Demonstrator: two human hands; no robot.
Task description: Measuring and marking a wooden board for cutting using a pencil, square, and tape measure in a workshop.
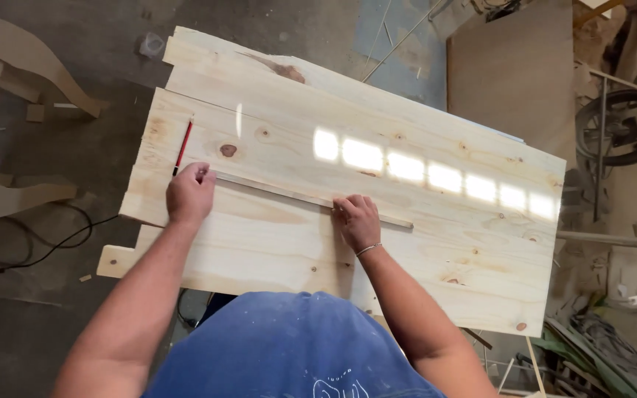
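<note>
Long metal ruler laid lengthwise across pine board, pressed flat by spread right hand, left hand clenched on red pencil at board's left edge.

Both hands press a long thin metal straightedge flat on the pale knotty pine board. The left hand seemingly holds a red pencil; the right hand lies open.
</note>
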